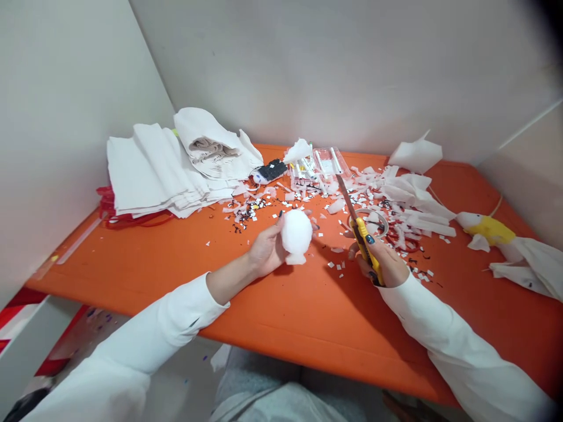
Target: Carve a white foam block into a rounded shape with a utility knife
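Observation:
My left hand is closed round a white paper ball figure with a small twisted neck at its bottom, held just above the orange table. To its right, my right hand grips yellow-handled scissors. Their blades point up and away, toward the back of the table. A roll of clear tape lies just behind the scissors. Both arms wear white sleeves.
A stack of white paper sheets sits back left over red strips. Paper scraps litter the back middle and right. A yellow and white paper figure lies far right. Grey walls close in on three sides.

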Available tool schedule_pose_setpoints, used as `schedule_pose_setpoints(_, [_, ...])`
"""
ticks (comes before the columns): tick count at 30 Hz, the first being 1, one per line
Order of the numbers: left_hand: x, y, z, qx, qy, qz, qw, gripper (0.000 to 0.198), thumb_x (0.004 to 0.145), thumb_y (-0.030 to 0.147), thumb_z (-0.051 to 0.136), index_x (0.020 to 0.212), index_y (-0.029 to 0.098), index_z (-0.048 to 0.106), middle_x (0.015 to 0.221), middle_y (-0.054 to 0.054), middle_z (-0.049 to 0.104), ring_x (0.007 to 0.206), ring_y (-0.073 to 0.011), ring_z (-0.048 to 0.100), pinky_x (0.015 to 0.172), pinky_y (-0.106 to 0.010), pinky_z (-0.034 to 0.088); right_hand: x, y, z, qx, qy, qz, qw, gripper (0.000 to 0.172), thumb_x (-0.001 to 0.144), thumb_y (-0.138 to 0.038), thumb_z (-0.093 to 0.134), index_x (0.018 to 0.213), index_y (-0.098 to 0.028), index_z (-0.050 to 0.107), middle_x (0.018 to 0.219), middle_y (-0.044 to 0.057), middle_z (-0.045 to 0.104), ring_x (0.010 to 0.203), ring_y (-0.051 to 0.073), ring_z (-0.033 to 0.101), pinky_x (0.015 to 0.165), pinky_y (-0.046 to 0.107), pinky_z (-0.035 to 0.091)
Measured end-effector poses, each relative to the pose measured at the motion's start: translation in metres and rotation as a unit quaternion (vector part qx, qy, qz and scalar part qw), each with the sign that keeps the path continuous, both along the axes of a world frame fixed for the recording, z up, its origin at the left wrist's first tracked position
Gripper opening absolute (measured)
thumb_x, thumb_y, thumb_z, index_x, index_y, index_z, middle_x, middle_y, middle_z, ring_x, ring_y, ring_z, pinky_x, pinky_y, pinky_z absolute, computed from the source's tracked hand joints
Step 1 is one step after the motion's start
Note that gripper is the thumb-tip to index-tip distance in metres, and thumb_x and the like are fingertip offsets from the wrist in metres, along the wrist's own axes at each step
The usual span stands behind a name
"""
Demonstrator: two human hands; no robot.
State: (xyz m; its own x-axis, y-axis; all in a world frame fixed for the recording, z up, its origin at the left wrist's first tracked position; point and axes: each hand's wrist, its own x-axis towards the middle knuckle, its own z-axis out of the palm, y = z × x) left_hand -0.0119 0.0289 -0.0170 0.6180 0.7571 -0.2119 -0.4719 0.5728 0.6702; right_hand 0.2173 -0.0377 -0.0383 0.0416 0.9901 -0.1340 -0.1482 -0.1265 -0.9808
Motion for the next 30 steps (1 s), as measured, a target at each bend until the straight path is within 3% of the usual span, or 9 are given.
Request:
schedule_pose_setpoints(3, [-0.001, 0.004, -0.001, 0.070, 0.014, 0.033, 0.997, 0.058, 0.081, 0.043, 0.065, 0.133, 0.021, 0.051, 0.118, -0.013, 0.064, 0.087, -0.0224, 0.063, 0.056, -0.028, 0.048, 0.002, 0.001, -0.002, 0.007, -0.005, -0.019, 1.000, 0.040, 0.080, -0.047, 0.061, 0.109, -0.020, 0.058, 0.070, -0.003, 0.059, 0.038, 0.004, 0.030, 0.038, 0.022, 0.019])
schedule_pose_setpoints(8, [-0.015, 0.022, -0.009, 0.194, 0.118, 0.011, 0.974, 0.072, 0.067, 0.025, 0.080, 0.133, 0.025, 0.051, 0.132, -0.009, 0.056, 0.115, -0.0246, 0.057, 0.091, -0.031, 0.047, 0.011, 0.011, -0.010, 0.038, -0.057, -0.053, 0.996, 0.042, 0.075, -0.042, 0.069, 0.110, -0.021, 0.057, 0.067, -0.004, 0.058, 0.040, 0.004, 0.030, 0.038, 0.021, 0.021])
schedule_pose_setpoints(10, [-0.019, 0.028, -0.011, 0.280, 0.184, -0.028, 0.942, 0.068, 0.067, 0.020, 0.078, 0.130, 0.021, 0.052, 0.136, -0.011, 0.053, 0.121, -0.0258, 0.053, 0.098, -0.033, 0.044, 0.018, 0.016, -0.013, 0.061, -0.060, -0.068, 0.994, 0.039, 0.077, -0.045, 0.066, 0.106, -0.021, 0.057, 0.069, -0.003, 0.060, 0.039, 0.004, 0.030, 0.037, 0.021, 0.021])
schedule_pose_setpoints(13, [-0.022, 0.029, -0.009, 0.402, 0.313, -0.057, 0.859, 0.055, 0.071, 0.019, 0.069, 0.124, 0.021, 0.055, 0.131, -0.009, 0.055, 0.120, -0.0245, 0.053, 0.101, -0.036, 0.042, 0.031, 0.024, -0.012, 0.085, -0.062, -0.116, 0.988, 0.040, 0.077, -0.046, 0.065, 0.107, -0.021, 0.055, 0.072, -0.003, 0.063, 0.039, 0.005, 0.033, 0.038, 0.020, 0.025])
schedule_pose_setpoints(15, [-0.024, 0.028, -0.007, 0.447, 0.384, -0.059, 0.805, 0.052, 0.072, 0.019, 0.066, 0.123, 0.023, 0.056, 0.129, -0.007, 0.055, 0.120, -0.0244, 0.052, 0.103, -0.037, 0.041, 0.038, 0.027, -0.009, 0.098, -0.074, -0.150, 0.981, 0.043, 0.074, -0.042, 0.069, 0.108, -0.022, 0.052, 0.072, -0.003, 0.065, 0.041, 0.006, 0.035, 0.039, 0.021, 0.028])
schedule_pose_setpoints(17, [-0.025, 0.028, -0.006, 0.451, 0.428, -0.061, 0.781, 0.060, 0.069, 0.022, 0.068, 0.128, 0.024, 0.052, 0.132, -0.007, 0.052, 0.122, -0.0256, 0.051, 0.103, -0.037, 0.042, 0.042, 0.028, -0.007, 0.108, -0.090, -0.169, 0.976, 0.045, 0.072, -0.041, 0.071, 0.107, -0.022, 0.051, 0.071, -0.003, 0.066, 0.041, 0.006, 0.036, 0.039, 0.021, 0.029])
schedule_pose_setpoints(21, [-0.031, 0.033, -0.008, 0.412, 0.444, -0.070, 0.792, 0.082, 0.065, 0.027, 0.073, 0.140, 0.026, 0.040, 0.138, -0.009, 0.048, 0.121, -0.0267, 0.052, 0.096, -0.036, 0.048, 0.044, 0.028, -0.006, 0.121, -0.097, -0.175, 0.972, 0.044, 0.072, -0.047, 0.070, 0.103, -0.023, 0.050, 0.073, -0.003, 0.067, 0.040, 0.006, 0.038, 0.038, 0.020, 0.029])
schedule_pose_setpoints(26, [-0.031, 0.037, -0.012, 0.431, 0.388, -0.038, 0.814, 0.057, 0.072, 0.024, 0.065, 0.128, 0.019, 0.055, 0.124, -0.011, 0.060, 0.115, -0.0267, 0.057, 0.100, -0.041, 0.042, 0.044, 0.028, -0.008, 0.124, -0.098, -0.168, 0.973, 0.045, 0.073, -0.049, 0.070, 0.103, -0.023, 0.050, 0.072, -0.004, 0.067, 0.039, 0.006, 0.037, 0.039, 0.021, 0.031])
schedule_pose_setpoints(30, [-0.029, 0.035, -0.013, 0.437, 0.342, -0.037, 0.831, 0.045, 0.070, 0.016, 0.061, 0.114, 0.018, 0.062, 0.119, -0.009, 0.063, 0.111, -0.0249, 0.058, 0.099, -0.039, 0.042, 0.045, 0.028, -0.013, 0.157, -0.138, -0.147, 0.967, 0.046, 0.073, -0.047, 0.070, 0.109, -0.023, 0.053, 0.079, -0.001, 0.069, 0.056, 0.012, 0.057, 0.054, 0.025, 0.045])
